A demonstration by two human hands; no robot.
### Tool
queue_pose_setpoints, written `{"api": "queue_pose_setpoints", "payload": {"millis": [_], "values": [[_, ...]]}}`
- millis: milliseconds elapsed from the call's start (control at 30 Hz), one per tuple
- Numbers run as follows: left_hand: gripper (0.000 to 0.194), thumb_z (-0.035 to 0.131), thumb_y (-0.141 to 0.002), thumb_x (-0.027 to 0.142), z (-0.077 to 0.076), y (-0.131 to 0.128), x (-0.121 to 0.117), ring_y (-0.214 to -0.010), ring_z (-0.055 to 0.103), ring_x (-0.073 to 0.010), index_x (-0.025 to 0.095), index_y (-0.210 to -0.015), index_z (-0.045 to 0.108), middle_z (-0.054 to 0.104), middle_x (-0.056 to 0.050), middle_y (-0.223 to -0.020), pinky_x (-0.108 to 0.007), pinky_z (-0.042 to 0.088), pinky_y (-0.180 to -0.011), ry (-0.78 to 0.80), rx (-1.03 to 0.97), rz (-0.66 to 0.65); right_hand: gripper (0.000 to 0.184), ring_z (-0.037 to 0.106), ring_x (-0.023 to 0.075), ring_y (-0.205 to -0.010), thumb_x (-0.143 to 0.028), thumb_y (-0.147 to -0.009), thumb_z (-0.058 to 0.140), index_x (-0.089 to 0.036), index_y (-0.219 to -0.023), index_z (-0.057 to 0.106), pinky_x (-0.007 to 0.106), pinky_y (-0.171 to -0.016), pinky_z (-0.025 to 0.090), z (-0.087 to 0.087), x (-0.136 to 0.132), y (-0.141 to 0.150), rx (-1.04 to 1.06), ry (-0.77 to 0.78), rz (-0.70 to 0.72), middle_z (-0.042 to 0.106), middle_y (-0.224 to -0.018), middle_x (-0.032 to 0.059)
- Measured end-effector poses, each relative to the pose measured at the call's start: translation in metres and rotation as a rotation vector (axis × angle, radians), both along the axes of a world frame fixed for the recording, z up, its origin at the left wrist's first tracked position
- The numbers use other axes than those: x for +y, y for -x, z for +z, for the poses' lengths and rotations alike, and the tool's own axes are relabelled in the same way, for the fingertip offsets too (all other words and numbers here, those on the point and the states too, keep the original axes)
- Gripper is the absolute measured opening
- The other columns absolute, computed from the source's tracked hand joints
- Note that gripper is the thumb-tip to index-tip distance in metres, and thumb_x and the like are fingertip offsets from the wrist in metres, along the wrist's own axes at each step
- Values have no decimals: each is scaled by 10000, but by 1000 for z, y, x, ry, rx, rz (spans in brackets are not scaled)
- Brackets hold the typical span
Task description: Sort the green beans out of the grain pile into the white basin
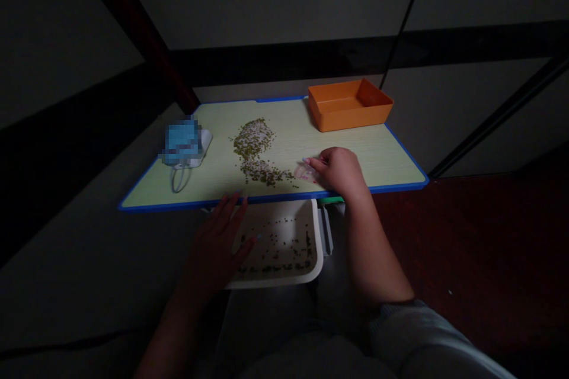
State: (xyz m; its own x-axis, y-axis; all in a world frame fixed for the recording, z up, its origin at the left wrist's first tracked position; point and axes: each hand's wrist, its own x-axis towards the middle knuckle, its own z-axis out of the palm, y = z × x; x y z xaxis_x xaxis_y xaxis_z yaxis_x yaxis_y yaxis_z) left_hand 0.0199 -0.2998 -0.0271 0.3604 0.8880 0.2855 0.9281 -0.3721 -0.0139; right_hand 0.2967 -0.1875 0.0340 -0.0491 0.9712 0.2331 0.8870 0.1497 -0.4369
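On the light tabletop point(208, 180) lies a spread of small greenish grains point(255, 142), with a thinner tail trailing toward the right front. My right hand point(340, 169) is closed at the end of that tail, on a flat, pale pink patterned piece point(304, 173) that rests against the table; its kind is unclear. My left hand point(220, 231) is open, fingers spread, at the table's front edge and over the left side of a white tray point(318, 249). Scattered dark grains lie inside this tray, below the table edge.
An orange open box point(351, 121) stands at the back right of the table. At the left sits a white object point(205, 145) with a blurred-out blue part and a loop strap point(178, 179). Blue edging point(377, 188) borders the table. Dark panelled walls stand behind.
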Motion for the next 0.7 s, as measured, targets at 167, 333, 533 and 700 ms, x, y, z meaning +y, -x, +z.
{"api": "queue_pose_setpoints", "payload": {"millis": [167, 333, 533, 700], "values": [[737, 429, -895, 514, 1, -1, 1, -1450, 210, -286, 247, -1505, 113, 241, -107, -1575, -489, 321, -1113, -1, -4, -1, 415, 532, 176, -650, -490, -882, 516, -175, -661, 671, 306, -611, 253, -1, 2, 2, -20, -20, -40, 621, -620, 67], [741, 433, -894, 515, 1, 0, 0, -1450, 212, -286, 256, -1505, 102, 237, -102, -1577, -493, 324, -1112, 9, -2, 8, 422, 531, 174, -643, -494, -880, 514, -175, -655, 675, 312, -613, 257, -1, 3, 4, -16, -25, -19, 620, -622, 72], [738, 432, -894, 514, 3, -1, -1, -1439, 240, -303, 250, -1505, 115, 256, -118, -1569, -493, 348, -1089, -9, -11, -6, 409, 530, 175, -640, -490, -875, 523, -178, -660, 677, 315, -619, 268, 1, 0, 3, -14, -7, -19, 618, -617, 69], [751, 434, -893, 522, 2, -1, 0, -1447, 219, -295, 262, -1508, 91, 249, -111, -1572, -499, 342, -1093, 3, -2, 2, 414, 508, 165, -620, -496, -870, 533, -183, -634, 665, 315, -619, 262, 2, -1, 3, -11, -12, 3, 609, -604, 59]]}}
